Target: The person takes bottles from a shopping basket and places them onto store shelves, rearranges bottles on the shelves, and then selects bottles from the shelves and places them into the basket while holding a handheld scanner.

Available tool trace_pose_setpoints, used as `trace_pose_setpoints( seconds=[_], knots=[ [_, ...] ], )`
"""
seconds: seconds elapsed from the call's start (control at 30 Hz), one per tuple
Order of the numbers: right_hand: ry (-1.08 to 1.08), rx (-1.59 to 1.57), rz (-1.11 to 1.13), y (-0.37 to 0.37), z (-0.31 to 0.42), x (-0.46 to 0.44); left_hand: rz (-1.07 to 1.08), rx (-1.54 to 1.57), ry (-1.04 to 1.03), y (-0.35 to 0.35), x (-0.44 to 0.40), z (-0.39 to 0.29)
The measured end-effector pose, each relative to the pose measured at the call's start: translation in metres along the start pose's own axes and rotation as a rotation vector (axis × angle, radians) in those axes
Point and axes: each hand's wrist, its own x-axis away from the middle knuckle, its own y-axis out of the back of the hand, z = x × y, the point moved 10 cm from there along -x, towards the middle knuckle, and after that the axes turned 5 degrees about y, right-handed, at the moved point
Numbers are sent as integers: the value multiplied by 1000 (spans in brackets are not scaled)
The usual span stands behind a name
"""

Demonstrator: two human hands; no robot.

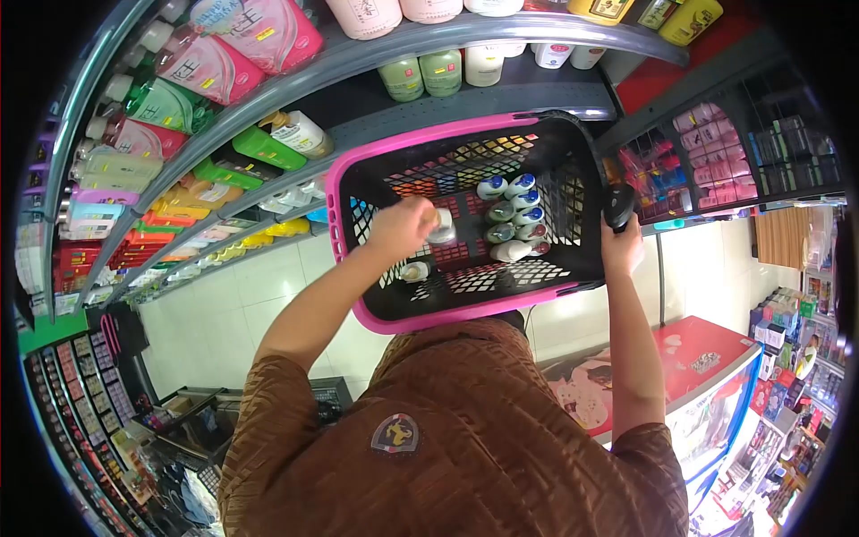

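Observation:
A black shopping basket with a pink rim [338, 201] is in front of my body. Inside its left half, my left hand [403, 226] is closed around the top of a small white bottle [443, 230]. Another whitish bottle [413, 271] lies near the basket's lower left wall. Several bottles [514, 215], some with blue caps, stand grouped in the right half. At the basket's right side, my right hand [624, 248] grips a black rounded handle-shaped object [618, 208]; its exact kind is unclear.
Curved shelves [295, 80] run across the top and left, with pink refill packs [268, 36], green bottles [422, 75] and other toiletries. A dark rack [716, 152] holds pink packs at right. A red-topped glass case [698, 353] stands at lower right. Pale tiles [215, 309] cover the floor.

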Motion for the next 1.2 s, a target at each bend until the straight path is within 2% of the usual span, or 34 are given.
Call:
trace_pose_setpoints(
  seconds=[0.07, 0.1, 0.17, 0.2, 0.33, 0.4, 0.5, 0.7, 0.77, 0.97, 1.03, 1.07, 1.1, 1.17, 1.2],
  knots=[
    [3, 7, -5, 2, 2, -2, 155, -99, 40, -48, 6, 5],
    [13, -12, -9, 4, 4, -1, 162, -95, 41, -63, 8, 13],
    [21, -27, -10, 3, 5, -1, 248, -216, 149, -103, 9, 48],
    [8, -22, 4, 1, 2, -1, 356, -291, 204, -121, 9, 68],
    [-3, -9, -1, 2, 2, 0, 428, -293, 338, -154, 12, 130],
    [-11, 14, 15, 2, 2, -2, 580, -331, 385, -169, 24, 142],
    [-28, 0, 40, -1, 0, -1, 509, -271, 438, -172, 15, 142],
    [-1, -11, 18, 0, 2, -4, 513, -291, 514, -181, 18, 146],
    [0, -20, 27, -3, 4, -1, 562, -345, 422, -177, 21, 134],
    [-22, 27, 39, -3, 2, -2, 583, -336, 496, -180, 21, 149],
    [-26, -7, 41, -5, -5, -2, 691, -360, 517, -176, 26, 145],
    [2, -12, 31, -5, -6, -1, 659, -335, 441, -168, 22, 130],
    [-59, 17, 49, 0, 0, 0, 618, -318, 372, -145, 19, 109],
    [-38, -18, 47, -2, 0, -3, 251, 1, 81, -57, 6, 43],
    [-36, -29, 42, -1, 2, -2, 30, 89, 24, -1, 4, 33]
  ],
)
